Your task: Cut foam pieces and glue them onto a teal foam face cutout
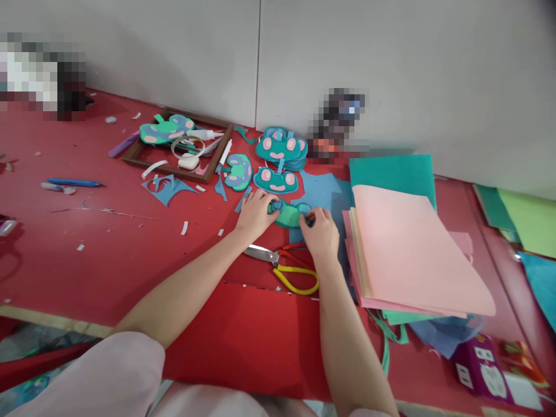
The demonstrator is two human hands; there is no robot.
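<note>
Between my two hands is a green and blue felt frog shape (pixel 288 215), just above the red table. My left hand (pixel 257 212) pinches its left end, where a small blue piece shows by the fingertips. At its right end my right hand (pixel 320 230) grips the edge with thumb and fingers. Scissors (pixel 296 269) with red and yellow handles lie just below, partly behind my right forearm. A finished-looking frog face (pixel 275 180) of teal felt with pink patches lies right beyond my hands, with a stack of similar frog faces (pixel 280 148) behind it.
A wooden frame tray (pixel 212 168) holds tape, a glue tube and another frog shape. Felt sheets (pixel 417 249), pink on top, are piled to the right. Blue felt (pixel 325 194) lies beside them. Further left are a blue pen (pixel 73 182) and scraps. A purple box (pixel 482 368) stands front right.
</note>
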